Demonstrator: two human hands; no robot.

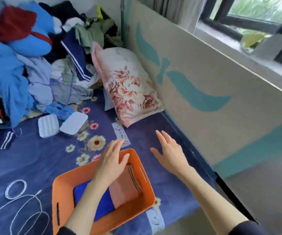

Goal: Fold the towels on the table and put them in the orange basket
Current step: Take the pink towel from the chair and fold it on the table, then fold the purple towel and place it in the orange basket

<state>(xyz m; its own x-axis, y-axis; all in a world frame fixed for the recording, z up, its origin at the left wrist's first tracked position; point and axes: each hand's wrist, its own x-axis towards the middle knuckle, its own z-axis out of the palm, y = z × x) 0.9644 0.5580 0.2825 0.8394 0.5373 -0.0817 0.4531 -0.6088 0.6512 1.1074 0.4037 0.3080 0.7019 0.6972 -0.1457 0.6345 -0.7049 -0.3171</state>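
Two folded towels, one plush blue towel and one soft pink towel, lie in the rectangular orange basket. The left hand hovers spread over its twelve-o'clock rim; the right hand, at two o'clock, is spread and empty.

Floral pillow against the wall, heaped clothes behind, white cable coiled on blue flowered blanket

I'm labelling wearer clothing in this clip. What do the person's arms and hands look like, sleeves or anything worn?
Both forearms are bare. Dark sleeve edges show near the elbows. The left hand and right hand show no gloves, rings or watch.
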